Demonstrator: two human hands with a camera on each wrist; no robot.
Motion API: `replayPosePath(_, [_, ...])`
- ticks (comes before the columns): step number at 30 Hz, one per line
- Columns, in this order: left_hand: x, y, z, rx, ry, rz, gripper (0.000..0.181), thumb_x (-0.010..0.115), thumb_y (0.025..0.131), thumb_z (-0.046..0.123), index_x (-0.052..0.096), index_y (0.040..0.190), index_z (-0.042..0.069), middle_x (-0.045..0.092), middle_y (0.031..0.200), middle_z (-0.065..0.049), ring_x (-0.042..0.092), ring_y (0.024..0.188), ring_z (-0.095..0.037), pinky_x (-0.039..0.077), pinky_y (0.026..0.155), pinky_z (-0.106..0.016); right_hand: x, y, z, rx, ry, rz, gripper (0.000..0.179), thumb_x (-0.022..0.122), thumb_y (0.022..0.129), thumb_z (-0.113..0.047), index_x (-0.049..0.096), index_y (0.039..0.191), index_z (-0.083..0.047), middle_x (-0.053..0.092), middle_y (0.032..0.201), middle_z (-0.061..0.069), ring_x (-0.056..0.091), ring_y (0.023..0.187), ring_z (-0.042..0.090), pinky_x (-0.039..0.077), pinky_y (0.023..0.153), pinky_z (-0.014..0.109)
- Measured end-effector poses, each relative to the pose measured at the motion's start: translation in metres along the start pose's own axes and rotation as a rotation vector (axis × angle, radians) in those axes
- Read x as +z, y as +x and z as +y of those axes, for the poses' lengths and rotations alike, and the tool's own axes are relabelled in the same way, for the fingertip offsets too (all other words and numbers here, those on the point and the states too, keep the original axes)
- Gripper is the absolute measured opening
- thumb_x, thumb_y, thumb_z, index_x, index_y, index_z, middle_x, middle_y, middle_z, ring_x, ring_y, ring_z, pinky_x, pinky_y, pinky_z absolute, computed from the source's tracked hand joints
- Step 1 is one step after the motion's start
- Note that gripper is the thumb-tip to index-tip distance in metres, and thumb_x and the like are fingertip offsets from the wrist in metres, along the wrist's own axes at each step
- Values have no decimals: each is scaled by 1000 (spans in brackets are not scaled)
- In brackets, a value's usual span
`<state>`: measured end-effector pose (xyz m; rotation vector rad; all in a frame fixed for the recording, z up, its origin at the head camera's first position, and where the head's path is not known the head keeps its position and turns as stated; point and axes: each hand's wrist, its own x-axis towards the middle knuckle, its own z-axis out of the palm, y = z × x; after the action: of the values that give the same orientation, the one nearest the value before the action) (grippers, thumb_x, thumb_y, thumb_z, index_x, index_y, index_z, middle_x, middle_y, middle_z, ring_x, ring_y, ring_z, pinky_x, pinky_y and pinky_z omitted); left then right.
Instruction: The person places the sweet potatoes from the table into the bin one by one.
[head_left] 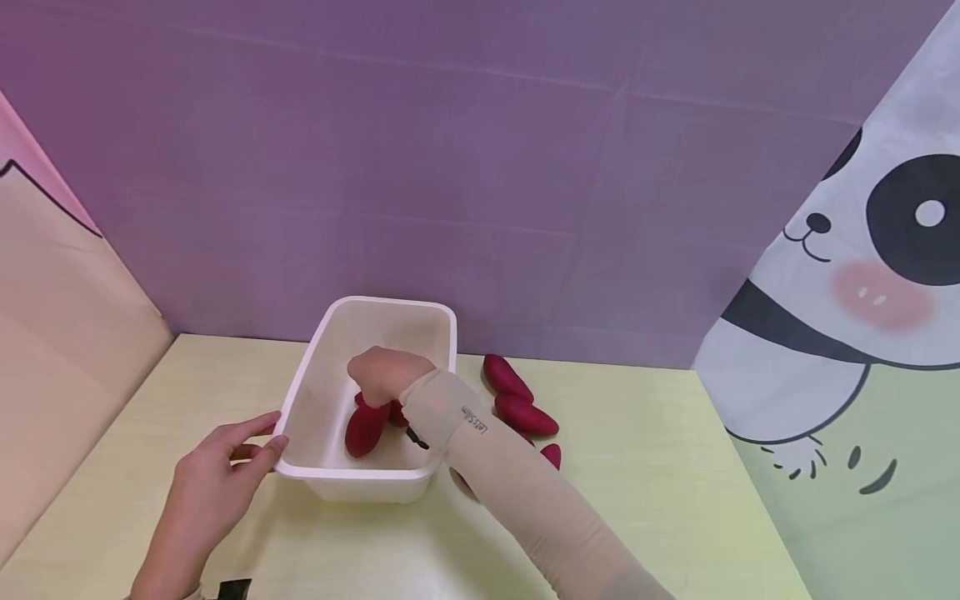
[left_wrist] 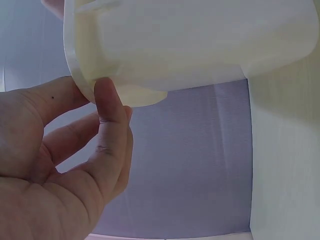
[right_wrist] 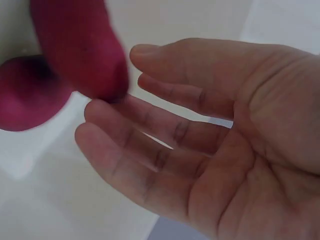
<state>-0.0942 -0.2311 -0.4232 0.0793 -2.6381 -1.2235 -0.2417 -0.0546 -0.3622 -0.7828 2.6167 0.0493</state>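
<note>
A white plastic bin (head_left: 352, 474) stands on the table, with a few dark red sweet potatoes (head_left: 367, 431) inside. My left hand (head_left: 217, 475) pinches the bin's near left rim between thumb and fingers, as the left wrist view also shows. Inside the bin, my right hand (head_left: 388, 372) reaches down over the sweet potatoes. Seen from the right wrist, its fingers are loosely bent. One sweet potato (right_wrist: 82, 45) meets the fingertips, while the thumb is apart from it. A second sweet potato (right_wrist: 30, 97) lies beyond. My right forearm hides part of the bin's right side.
More sweet potatoes (head_left: 527, 415) lie on the pale table (head_left: 637, 467) to the right of the bin, some partly behind my right sleeve (head_left: 525, 500). A purple cloth wall (head_left: 480, 167) rises behind the table, and a panda-print sheet (head_left: 847, 333) hangs at the right.
</note>
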Motion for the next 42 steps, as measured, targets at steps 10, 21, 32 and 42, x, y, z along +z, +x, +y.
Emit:
replayPosePath(10, [-3, 0, -1, -8, 8, -18, 41, 68, 98, 29, 66, 132, 7, 62, 124, -17, 60, 83, 5, 51, 66, -19, -29, -26, 11, -69, -30, 90, 10, 63, 94, -7, 56, 94, -15, 59, 83, -1, 52, 74, 12, 44, 64, 23])
replayPosePath(21, [-2, 1, -2, 10, 12, -12, 41, 69, 97, 27, 66, 132, 6, 63, 122, -17, 62, 80, 5, 49, 64, -22, -28, -83, 59, -151, 41, 297, 33, 66, 97, -12, 59, 128, -5, 62, 115, 8, 59, 101, 22, 49, 86, 28])
replayPosePath(32, [-1, 0, -1, 6, 8, -13, 39, 69, 97, 26, 67, 130, 6, 63, 121, -18, 61, 80, 6, 50, 64, -21, 11, -135, 115, -240, 286, 595, 29, 70, 92, -3, 64, 120, -4, 65, 111, 6, 63, 96, 21, 53, 85, 32])
replayPosePath(42, [-3, 0, -4, -14, 25, -21, 41, 69, 97, 28, 66, 132, 7, 63, 122, -18, 63, 80, 3, 48, 64, -24, 72, -149, 180, -95, 511, 696, 31, 73, 91, -5, 64, 120, -5, 66, 112, 7, 67, 91, 22, 56, 80, 41])
